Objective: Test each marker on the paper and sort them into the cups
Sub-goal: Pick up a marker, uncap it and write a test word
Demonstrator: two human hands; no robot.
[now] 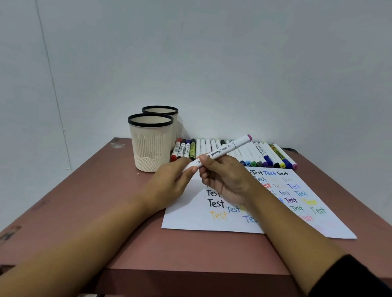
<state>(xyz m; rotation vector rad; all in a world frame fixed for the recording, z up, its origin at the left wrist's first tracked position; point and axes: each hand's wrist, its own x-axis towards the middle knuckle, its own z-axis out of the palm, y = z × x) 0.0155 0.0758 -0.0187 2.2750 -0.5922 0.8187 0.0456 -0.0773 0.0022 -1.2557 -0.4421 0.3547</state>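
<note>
The marker [228, 149] was held slanting above the paper [207, 223], near the cups [150, 141]. The right hand [225, 180] was curled round its barrel, and the left hand [170, 184] pinched the cap end. It looked light, stiff and smooth, so a firm barrel grip seemed best for pulling the cap.

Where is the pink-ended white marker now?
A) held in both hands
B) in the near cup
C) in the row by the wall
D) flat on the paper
A: the left hand and the right hand both grip the marker, raised above the table.
</note>
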